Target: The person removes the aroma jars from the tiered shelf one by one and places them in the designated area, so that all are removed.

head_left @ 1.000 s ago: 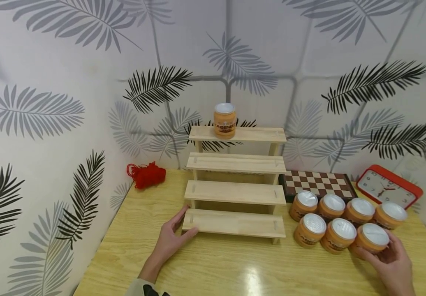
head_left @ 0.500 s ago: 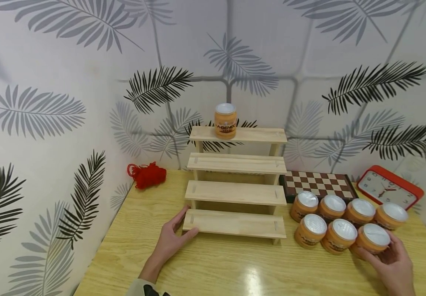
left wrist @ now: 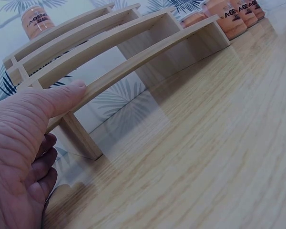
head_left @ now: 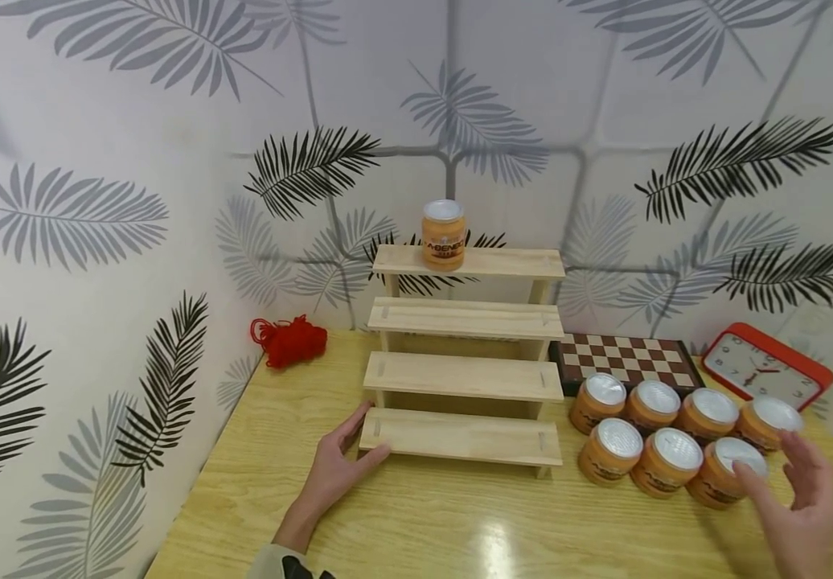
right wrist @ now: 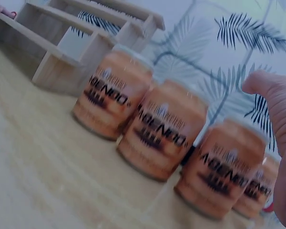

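Note:
A four-tier wooden display rack stands mid-table, like a small staircase. My left hand grips the left end of its lowest board, and in the left wrist view the thumb lies along the board's edge with the fingers curled below. One orange can with a pale lid stands upright on the top tier. To the right of the rack, several matching cans stand in two rows. My right hand hovers beside the front row's rightmost can, fingers spread and holding nothing.
Behind the cans lie a checkered board and a red-framed clock, close to the back wall. A bundle of red yarn sits at the back left. The patterned wall borders the table at the left and back.
My right hand has let go of the front row's rightmost can and moved up and to the right. That can stays in its place. The left hand keeps its grip on the rack.

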{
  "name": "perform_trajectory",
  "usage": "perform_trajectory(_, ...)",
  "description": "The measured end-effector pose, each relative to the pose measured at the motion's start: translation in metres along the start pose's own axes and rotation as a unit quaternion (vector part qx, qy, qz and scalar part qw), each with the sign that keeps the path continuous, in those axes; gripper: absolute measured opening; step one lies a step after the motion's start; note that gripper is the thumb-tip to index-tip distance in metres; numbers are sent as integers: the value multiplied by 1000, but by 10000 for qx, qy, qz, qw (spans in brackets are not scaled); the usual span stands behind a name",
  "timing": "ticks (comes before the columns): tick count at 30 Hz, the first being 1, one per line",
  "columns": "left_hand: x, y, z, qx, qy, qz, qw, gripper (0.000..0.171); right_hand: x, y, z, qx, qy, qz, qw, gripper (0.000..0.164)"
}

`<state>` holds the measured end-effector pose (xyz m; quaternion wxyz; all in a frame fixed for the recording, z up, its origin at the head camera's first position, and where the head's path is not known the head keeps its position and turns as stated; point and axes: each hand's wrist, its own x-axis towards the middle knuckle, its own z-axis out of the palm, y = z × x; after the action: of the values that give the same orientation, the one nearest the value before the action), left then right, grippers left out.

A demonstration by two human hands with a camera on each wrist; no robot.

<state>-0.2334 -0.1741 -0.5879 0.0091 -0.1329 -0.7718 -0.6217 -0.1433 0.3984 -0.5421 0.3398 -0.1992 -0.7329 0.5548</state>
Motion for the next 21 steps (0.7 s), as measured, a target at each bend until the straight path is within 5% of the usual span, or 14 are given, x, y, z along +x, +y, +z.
perform_trajectory(8,-1,4,1,33,16,-12,10000,82,12,-38,9,-302,-235,-807,9960,73)
perform_trajectory(14,0,2,0,9,-5,25,10000,82,18,-64,24,21,-1332,-640,9890,75)
perform_trajectory(19,0,2,-1,44,-4,-37,10000,83,22,-75,37,983,-2239,-798,9664,72)
perform_trajectory(21,0,1,-1,64,1,-79,9999,83,23,-79,43,857,-2405,-929,9624,72)
